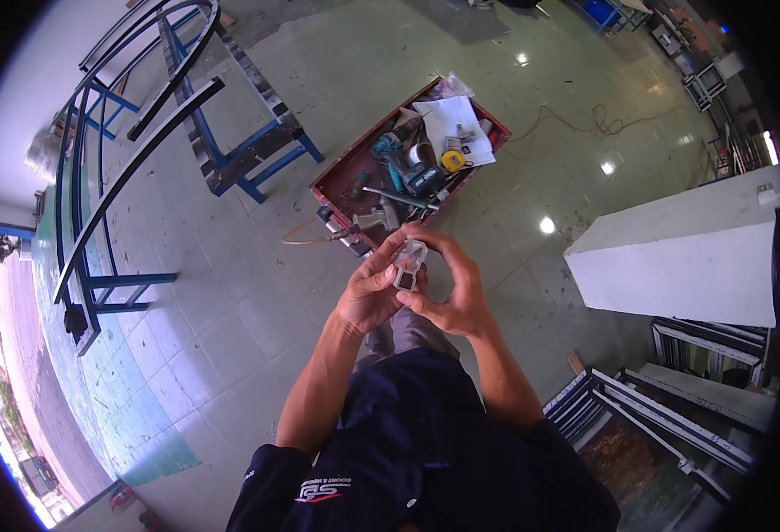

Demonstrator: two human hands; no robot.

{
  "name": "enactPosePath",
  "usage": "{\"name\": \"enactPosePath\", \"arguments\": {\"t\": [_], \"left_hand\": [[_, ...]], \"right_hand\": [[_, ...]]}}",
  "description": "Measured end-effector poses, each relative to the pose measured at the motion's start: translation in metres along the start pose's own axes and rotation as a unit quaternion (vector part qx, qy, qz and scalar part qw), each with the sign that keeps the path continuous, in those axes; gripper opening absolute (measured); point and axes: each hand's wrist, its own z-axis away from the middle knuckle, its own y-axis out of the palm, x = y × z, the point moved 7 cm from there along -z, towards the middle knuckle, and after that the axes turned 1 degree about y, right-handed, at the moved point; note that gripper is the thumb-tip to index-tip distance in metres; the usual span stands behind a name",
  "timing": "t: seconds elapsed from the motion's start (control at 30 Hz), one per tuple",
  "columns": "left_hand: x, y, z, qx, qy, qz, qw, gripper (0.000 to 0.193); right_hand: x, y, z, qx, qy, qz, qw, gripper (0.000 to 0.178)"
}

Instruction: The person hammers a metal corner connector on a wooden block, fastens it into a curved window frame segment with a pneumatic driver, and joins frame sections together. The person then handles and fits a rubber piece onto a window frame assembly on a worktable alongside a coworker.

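Observation:
Held in front of my body is a small, pale, hollow piece (409, 263) with a squarish opening; its exact kind is not clear. My left hand (369, 291) closes around its left side, thumb against it. From the other side, my right hand (457, 300) grips it with curled fingers and thumb. Just beyond my hands, a red tool tray (338, 170) sits at an angle on the floor. Inside it are a teal cordless drill (395, 142), a yellow tape measure (453, 160), a sheet of white paper (448, 115) and assorted hand tools.
Blue trestles (266, 160) stand at the left, bearing long dark curved bars (133, 173). A large white block-shaped object (674, 257) is at the right. Stacked frames (665, 426) lie at the lower right. A thin hose (306, 241) loops beside the tray, and a cable (576, 121) trails across the floor.

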Motion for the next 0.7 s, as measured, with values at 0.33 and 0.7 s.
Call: {"name": "enactPosePath", "arguments": {"t": [0.33, 0.7], "left_hand": [[0.135, 0.066, -0.180, -0.074, 0.012, -0.313, 0.947, 0.061], [0.388, 0.174, -0.616, 0.014, -0.082, -0.384, 0.920, 0.028]], "right_hand": [[-0.065, -0.250, 0.035, -0.198, 0.044, 0.248, 0.947, 0.072], [-0.251, -0.706, 0.016, -0.257, 0.232, -0.081, 0.935, 0.041]]}}
